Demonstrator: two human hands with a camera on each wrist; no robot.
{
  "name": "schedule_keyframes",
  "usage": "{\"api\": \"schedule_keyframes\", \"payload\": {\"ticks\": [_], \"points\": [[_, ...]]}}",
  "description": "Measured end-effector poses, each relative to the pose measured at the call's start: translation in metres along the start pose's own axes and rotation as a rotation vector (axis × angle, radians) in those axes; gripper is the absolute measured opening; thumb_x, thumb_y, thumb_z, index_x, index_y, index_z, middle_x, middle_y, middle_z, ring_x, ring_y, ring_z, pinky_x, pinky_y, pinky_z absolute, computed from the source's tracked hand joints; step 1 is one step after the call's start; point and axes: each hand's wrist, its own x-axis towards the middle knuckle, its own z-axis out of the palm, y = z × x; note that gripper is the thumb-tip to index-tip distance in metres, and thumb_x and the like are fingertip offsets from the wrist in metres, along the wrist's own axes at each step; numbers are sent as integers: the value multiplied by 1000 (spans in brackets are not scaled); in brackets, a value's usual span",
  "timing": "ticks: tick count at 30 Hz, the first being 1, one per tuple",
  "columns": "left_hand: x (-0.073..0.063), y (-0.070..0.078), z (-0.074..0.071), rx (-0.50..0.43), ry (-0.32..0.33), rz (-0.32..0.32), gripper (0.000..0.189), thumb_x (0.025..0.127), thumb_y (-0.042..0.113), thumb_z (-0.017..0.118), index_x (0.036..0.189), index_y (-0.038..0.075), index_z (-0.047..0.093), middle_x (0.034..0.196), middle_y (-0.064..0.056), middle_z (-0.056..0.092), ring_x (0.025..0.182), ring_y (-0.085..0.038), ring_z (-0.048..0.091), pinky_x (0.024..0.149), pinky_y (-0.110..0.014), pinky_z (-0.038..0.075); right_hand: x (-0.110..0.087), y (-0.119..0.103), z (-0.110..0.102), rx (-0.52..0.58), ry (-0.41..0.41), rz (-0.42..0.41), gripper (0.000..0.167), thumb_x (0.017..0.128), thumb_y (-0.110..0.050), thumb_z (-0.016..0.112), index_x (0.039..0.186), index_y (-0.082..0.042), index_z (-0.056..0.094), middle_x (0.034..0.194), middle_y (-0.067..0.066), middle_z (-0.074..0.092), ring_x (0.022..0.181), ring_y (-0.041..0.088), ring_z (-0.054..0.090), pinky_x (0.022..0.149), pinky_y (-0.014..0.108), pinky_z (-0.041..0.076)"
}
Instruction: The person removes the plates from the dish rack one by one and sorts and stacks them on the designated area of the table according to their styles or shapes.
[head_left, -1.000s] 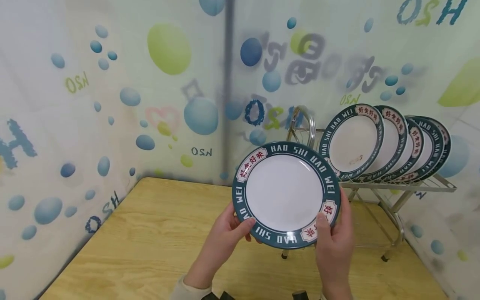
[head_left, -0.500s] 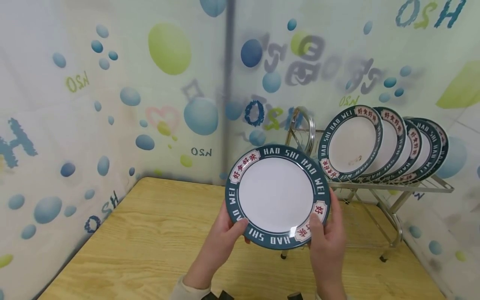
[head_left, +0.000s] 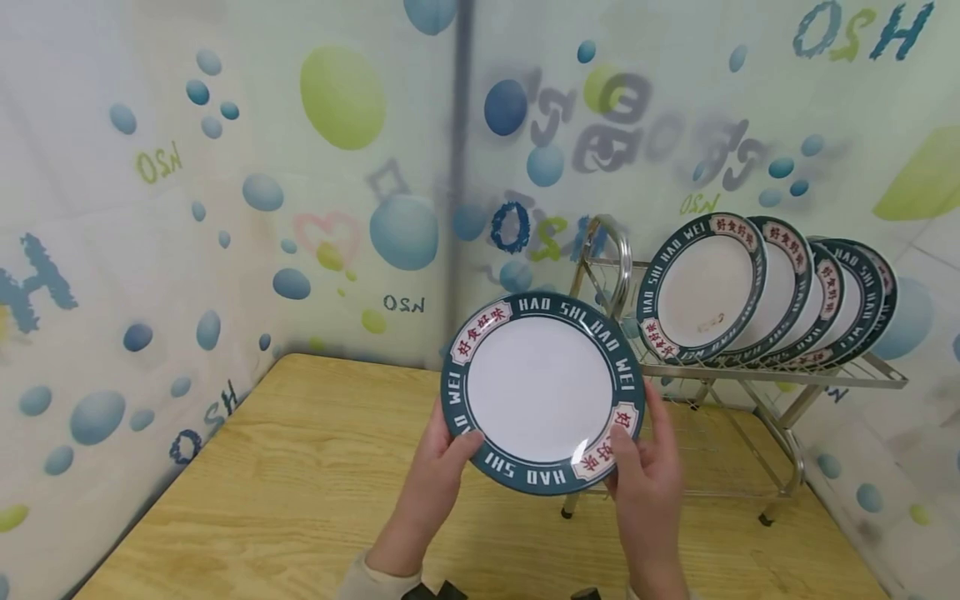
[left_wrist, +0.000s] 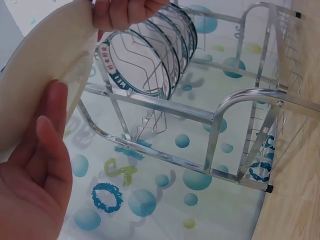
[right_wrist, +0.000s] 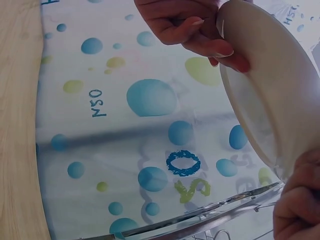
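A person holds a white plate [head_left: 540, 387] with a dark green lettered rim in the air above a wooden table [head_left: 285, 467], its face towards the viewer. The left hand [head_left: 438, 467] grips its lower-left rim and the right hand [head_left: 648, 475] its lower-right rim, thumbs on the front and fingers behind. Compared with a second ago, plate and hands have moved left, away from the metal rack [head_left: 787, 377] near the table's far right corner. The rack's row of plates [head_left: 701, 287], matching and leaning, is unchanged.

The head view hides most of the supporting fingers; both wrist views show fingertips against the pale underside, though the plate runs out of frame there. The right thumb covers some red lettering. Plates further back in the rack are partly hidden, and a brownish mark [head_left: 711, 323] on the front one is unclear.
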Motion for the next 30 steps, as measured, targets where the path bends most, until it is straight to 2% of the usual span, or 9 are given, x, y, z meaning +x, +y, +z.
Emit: {"api": "schedule_keyframes", "payload": {"ticks": [6,10,14,17,21,27,30], "points": [[-1,1,0,56,89,-7,59,88,5,40,139,30,22,130,-2,43,109,-20,46,92,-28,38,0,0,1,-33,-6,18,48,92,-22,48,136,-35,32,66,15,59,38,16,38,36,24,34],[-2,3,-1,67,127,-20,54,90,8,38,138,32,24,125,-3,47,103,-21,49,89,-28,41,1,2,2,-59,-8,26,47,90,-26,51,134,-36,34,56,11,50,42,16,38,38,25,34],[-2,3,-1,49,153,-15,52,91,8,35,137,31,26,122,-4,49,96,-23,52,84,-29,44,2,6,1,-72,-4,30,47,90,-26,52,132,-37,36,54,9,46,44,17,39,39,24,34],[-2,3,-1,42,183,-33,52,91,8,34,136,34,28,110,-10,55,81,-23,57,67,-31,50,3,8,1,-64,-17,40,47,90,-26,52,133,-38,35,54,8,46,46,17,40,39,24,34],[-1,4,-1,25,198,-65,51,92,6,31,135,35,29,91,-16,57,62,-25,57,48,-32,47,4,10,2,-39,-44,41,49,90,-25,52,134,-37,34,54,8,45,46,17,40,39,24,33],[-2,8,-3,44,208,-58,49,92,5,31,134,30,31,87,-17,56,60,-23,56,47,-34,47,4,10,2,-47,-60,25,46,91,-25,49,134,-34,34,52,8,43,44,17,38,37,26,33],[1,2,-8,49,223,-53,47,92,9,33,133,32,33,86,-17,56,60,-24,55,47,-34,47,5,10,1,-53,-67,8,45,93,-23,47,134,-33,33,53,10,44,43,18,39,36,28,34]]}}
